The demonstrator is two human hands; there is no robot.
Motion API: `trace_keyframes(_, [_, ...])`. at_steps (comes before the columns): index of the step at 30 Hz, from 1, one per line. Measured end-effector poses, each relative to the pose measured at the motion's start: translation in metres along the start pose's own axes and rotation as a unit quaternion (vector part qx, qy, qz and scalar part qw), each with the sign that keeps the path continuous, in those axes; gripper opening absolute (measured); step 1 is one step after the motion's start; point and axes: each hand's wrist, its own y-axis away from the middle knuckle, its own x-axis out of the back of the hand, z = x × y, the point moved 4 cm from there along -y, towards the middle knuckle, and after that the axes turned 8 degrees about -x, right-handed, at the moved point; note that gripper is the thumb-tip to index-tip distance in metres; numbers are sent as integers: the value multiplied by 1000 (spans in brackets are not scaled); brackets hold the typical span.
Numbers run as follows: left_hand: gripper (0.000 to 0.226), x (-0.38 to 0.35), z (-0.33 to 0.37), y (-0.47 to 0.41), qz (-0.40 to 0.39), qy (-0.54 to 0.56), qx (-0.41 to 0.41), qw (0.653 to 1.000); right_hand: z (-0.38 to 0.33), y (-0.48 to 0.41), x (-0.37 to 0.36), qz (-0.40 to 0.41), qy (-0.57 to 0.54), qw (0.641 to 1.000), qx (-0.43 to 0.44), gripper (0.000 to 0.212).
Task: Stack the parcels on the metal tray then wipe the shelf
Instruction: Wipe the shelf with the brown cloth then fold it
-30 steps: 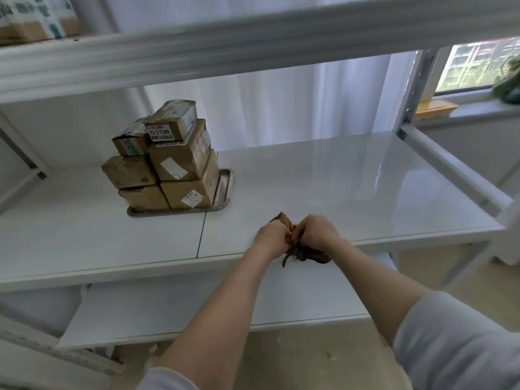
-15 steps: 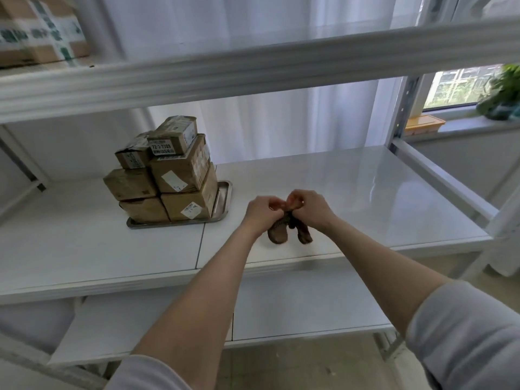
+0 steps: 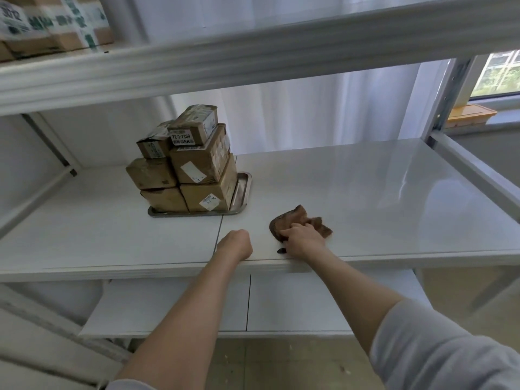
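White shelf (image 3: 394, 192) now bears the cloth (image 3: 298, 220), right hand (image 3: 302, 240) gripping it; left hand (image 3: 236, 244) has let go, fingers curled.

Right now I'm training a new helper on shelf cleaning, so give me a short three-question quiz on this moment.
1. True or false: the brown cloth lies on the shelf under the right hand.
2. Multiple choice: where do the parcels sit? A) on the floor B) stacked on the metal tray C) in the person's arms
3. Fill in: the left hand rests near the shelf's front edge, closed and holding ____.

Key
1. True
2. B
3. nothing
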Motion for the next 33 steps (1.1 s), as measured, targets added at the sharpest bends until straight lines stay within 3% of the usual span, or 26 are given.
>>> trace_keyframes(4, [33,2,-1,-2,12,-8,4,1000,-46,0,-17,-27,14,996,83,40])
trace_keyframes(8, [33,5,3,-3,14,-32,20,999,-43,3,-23,-9,-8,996,86,39])
trace_keyframes(13, [34,6,21,-2,25,-69,33,997,19,9,-8,46,-58,997,-16,38])
trace_keyframes(17, [33,1,31,-2,36,-86,11,996,86,27,17,89,-36,986,-133,46])
trace_keyframes(22, [31,0,36,1,37,-63,-4,997,115,37,28,85,-33,961,-262,46])
trace_keyframes(24, [31,0,37,1,41,-53,-11,998,97,32,23,75,-34,968,-239,42])
trace_keyframes(30, [45,-1,63,-9,78,-19,-91,993,27,19,8,-17,-28,999,-29,44])
trace_keyframes(33, [42,-2,89,-16,89,-7,-146,985,35,20,13,-33,-29,999,0,49])
